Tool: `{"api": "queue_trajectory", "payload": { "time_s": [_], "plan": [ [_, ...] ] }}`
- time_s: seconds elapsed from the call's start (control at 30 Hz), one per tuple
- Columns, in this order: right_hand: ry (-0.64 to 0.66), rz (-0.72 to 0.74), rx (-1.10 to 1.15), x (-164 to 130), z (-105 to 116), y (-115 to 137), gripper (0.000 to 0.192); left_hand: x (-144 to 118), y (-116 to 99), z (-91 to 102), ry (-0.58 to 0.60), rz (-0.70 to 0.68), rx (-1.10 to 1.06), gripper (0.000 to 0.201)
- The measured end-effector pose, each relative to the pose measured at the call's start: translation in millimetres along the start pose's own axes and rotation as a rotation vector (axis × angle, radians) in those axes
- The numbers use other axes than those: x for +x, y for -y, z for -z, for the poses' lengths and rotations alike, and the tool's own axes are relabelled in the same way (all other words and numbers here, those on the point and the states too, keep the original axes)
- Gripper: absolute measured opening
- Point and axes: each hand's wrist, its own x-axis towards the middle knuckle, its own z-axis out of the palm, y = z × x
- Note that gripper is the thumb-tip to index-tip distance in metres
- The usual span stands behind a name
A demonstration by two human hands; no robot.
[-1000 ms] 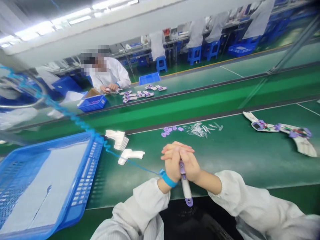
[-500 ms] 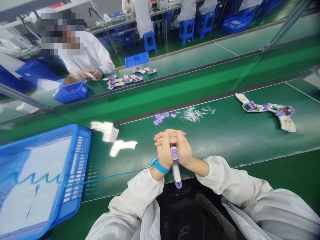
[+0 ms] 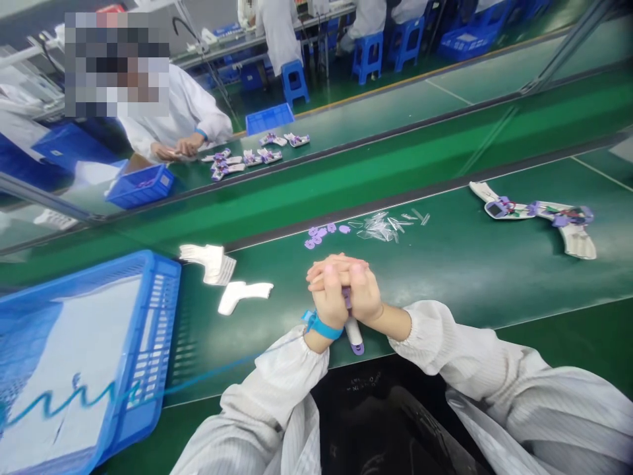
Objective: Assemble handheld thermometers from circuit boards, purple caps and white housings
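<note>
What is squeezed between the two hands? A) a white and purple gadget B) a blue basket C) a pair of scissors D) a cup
A: the left hand and the right hand are pressed together around a white and purple gadget, whose lower end pokes out below them, while the blue basket sits apart at the left.

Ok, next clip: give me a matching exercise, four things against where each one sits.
Things:
1. white and purple device
2. blue basket
3. small purple caps
4. opened devices

Places:
A. far right of the bench
B. clasped between left hand and right hand
C. left edge of the bench
D. just beyond the hands, beside clear bits

Pairs: 1-B, 2-C, 3-D, 4-A
</note>
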Motion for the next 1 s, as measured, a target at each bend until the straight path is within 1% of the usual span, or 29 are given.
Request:
{"api": "queue_trajectory", "payload": {
  "time_s": [0.07,0.13,0.2,0.23,0.33,0.37,0.43,0.5,0.57,0.63,0.7,0.77,0.83,0.87,0.9,0.93,1.0],
  "plan": [
    [0.042,0.026,0.15,11,12,-6,0.081,12,9,0.1,-0.027,-0.038,-0.03,0.064],
    [0.031,-0.026,0.298,20,11,-12,0.074,21,17,-0.3,-0.017,-0.002,-0.036,0.061],
    [-0.047,-0.113,0.364,25,5,-20,0.069,29,25,-1.3,-0.026,0.005,-0.021,0.062],
    [-0.104,-0.153,0.376,26,2,-25,0.068,32,28,-1.9,-0.049,0.0,0.005,0.063],
    [-0.272,-0.246,0.378,26,-5,-41,0.065,39,37,-4.0,-0.183,-0.002,0.127,0.067],
    [-0.299,-0.272,0.374,25,-6,-45,0.065,41,40,-4.4,-0.228,0.003,0.16,0.067],
    [-0.293,-0.32,0.376,24,-4,-50,0.068,42,46,-3.8,-0.293,0.011,0.196,0.064],
    [-0.23,-0.344,0.392,22,3,-51,0.073,39,53,-0.2,-0.297,0.071,0.177,0.057],
    [-0.18,-0.333,0.405,23,16,-49,0.076,30,59,6.7,-0.228,0.191,0.124,0.05],
    [-0.18,-0.295,0.413,27,32,-47,0.074,15,63,14.7,-0.09,0.315,0.058,0.049],
    [-0.227,-0.242,0.421,32,49,-46,0.071,-4,64,20.5,0.102,0.41,0.001,0.055],
    [-0.288,-0.194,0.424,37,60,-47,0.069,-22,63,22.1,0.336,0.505,-0.057,0.06],
    [-0.313,-0.169,0.408,41,66,-50,0.067,-34,60,20.9,0.547,0.601,-0.102,0.056],
    [-0.307,-0.165,0.388,43,68,-53,0.067,-37,58,20.4,0.615,0.64,-0.111,0.053],
    [-0.293,-0.166,0.359,44,71,-57,0.067,-38,56,20.9,0.655,0.672,-0.111,0.048],
    [-0.283,-0.17,0.322,45,74,-63,0.066,-35,55,22.6,0.664,0.693,-0.098,0.043],
    [-0.297,-0.182,0.231,47,87,-76,0.061,-24,51,30.5,0.632,0.699,-0.046,0.035]
  ]
}}
